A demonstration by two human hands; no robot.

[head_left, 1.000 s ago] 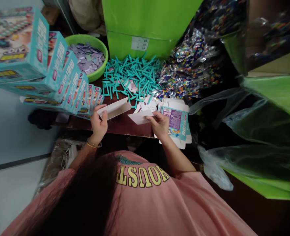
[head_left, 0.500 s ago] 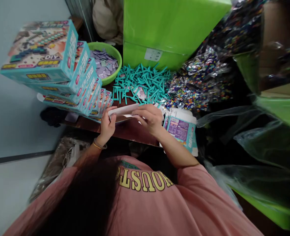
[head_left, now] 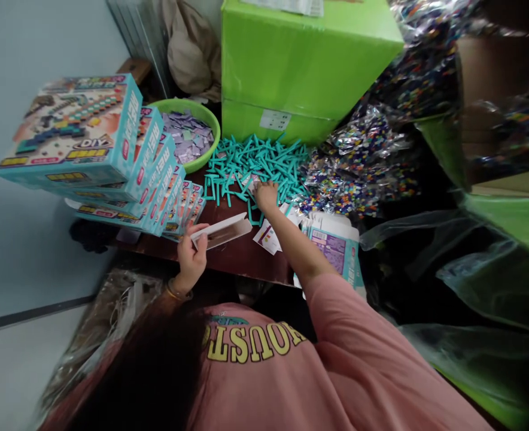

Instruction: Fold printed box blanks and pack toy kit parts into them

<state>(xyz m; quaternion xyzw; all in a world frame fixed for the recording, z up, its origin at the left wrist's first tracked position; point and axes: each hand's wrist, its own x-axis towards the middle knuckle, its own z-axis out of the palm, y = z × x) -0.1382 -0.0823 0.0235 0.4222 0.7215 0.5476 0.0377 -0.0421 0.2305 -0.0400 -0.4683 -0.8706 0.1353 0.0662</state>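
My left hand (head_left: pixel 191 257) grips one end of a small cardboard box (head_left: pixel 226 232), its white inside showing and its open end turned to the right. My right hand (head_left: pixel 265 196) reaches down into a heap of teal plastic sticks (head_left: pixel 286 164), with fingers curled and partly hidden. A small pinkish packet (head_left: pixel 252 182) lies at its fingertips; whether the fingers hold it I cannot make out. Under my right forearm are white printed sheets (head_left: pixel 268 238). Flat blue-and-purple box blanks (head_left: pixel 331 245) are stacked right of that arm.
Finished-looking blue boxes (head_left: pixel 71 129) form a tall leaning stack at left. Behind it sits a green basin (head_left: pixel 215 129) of small purple packets. A large green carton (head_left: pixel 291 72) stands at the back. Clear bags of colourful beads (head_left: pixel 358 161) pile up at right on the brown table (head_left: pixel 228 263).
My right hand has left the box and moved forward into the teal sticks. The left hand keeps hold of the box, now lower in view. White sheets under the right arm have come into view.
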